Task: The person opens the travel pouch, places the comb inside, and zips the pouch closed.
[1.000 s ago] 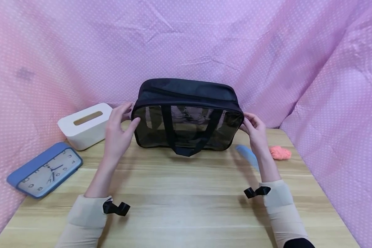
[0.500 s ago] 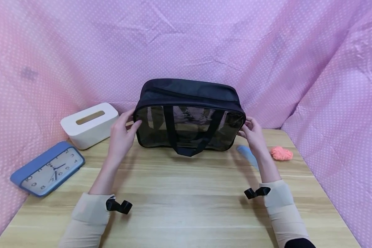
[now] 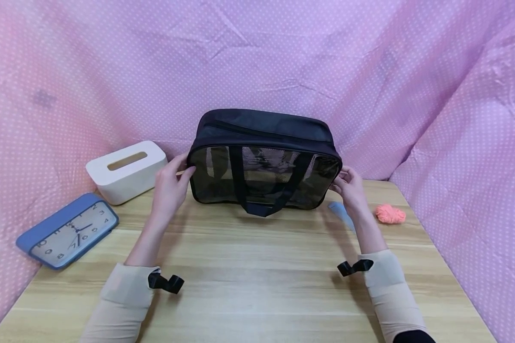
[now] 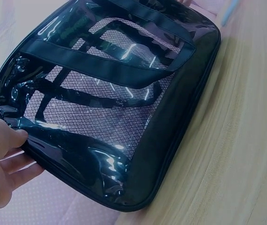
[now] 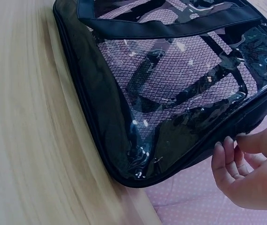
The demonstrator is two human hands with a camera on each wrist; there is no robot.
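"Pink cloth (image 3: 257,62) on every visible side, printed with small pale dots. Creased at the back, folded more deeply toward the right-hand corner. Recorded as the whole visible room?"

"Yes. One faint grey patch (image 3: 45,98) on the left stretch. Below, wooden table (image 3: 257,290), light, streaky grain running crosswise, with a pale sheen near the front."

"On the surface, left to right?"

"Blue clock (image 3: 70,231) at the left edge, dial slanted upward. Just behind, white box (image 3: 128,174) with an oval slot in the top. Far right, coral yarn (image 3: 389,214); beside it, nearer the middle, translucent blue strip (image 3: 342,215), partly hidden by the forearm."

"And the black bag (image 3: 263,166)?"

"Upright at the far middle of the table, close to the back cloth, clear smoky panel facing the person. Dark handle (image 3: 262,207) hanging down in front. Contact beneath the base: cannot tell."

"Hands?"

"Left hand (image 3: 170,183): pinching the bag's left edge, thumb in front, fingers behind. Right hand (image 3: 349,188): at the right side, fingers curled, tips bunched with the thumb against the side panel; whether gripping fabric, cannot tell."

"Sleeves?"

"Beige sleeves (image 3: 120,295), black mount at each cuff."
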